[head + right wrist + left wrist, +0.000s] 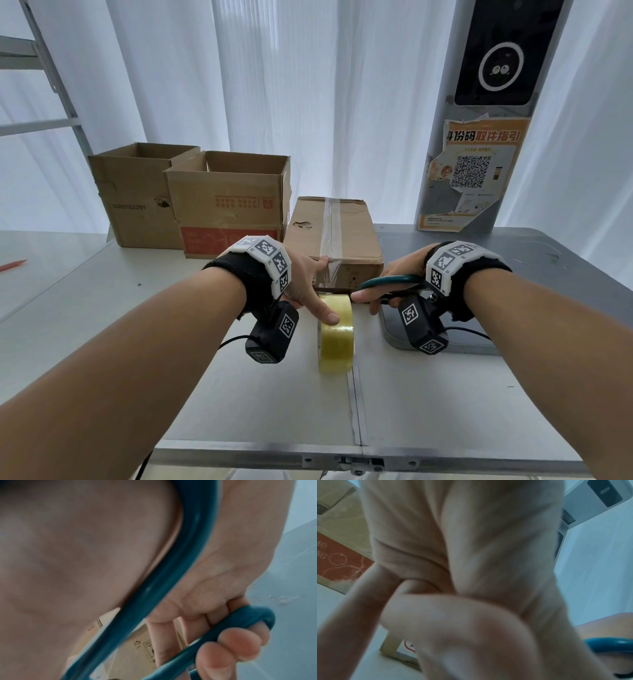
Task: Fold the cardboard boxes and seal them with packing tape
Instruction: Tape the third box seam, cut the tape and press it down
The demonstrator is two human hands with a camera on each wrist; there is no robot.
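Soft backlit daylight; wide-angle bowing; blurry, unfocused wrist views.

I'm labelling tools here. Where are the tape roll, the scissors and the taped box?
tape roll (337,346), head view, yellow outer face.
scissors (387,281), head view, teal handle loop.
taped box (356,233), head view, top panel.

White curtains (274,85) backlit; grey folding table (102,308); metal ladder (51,85).
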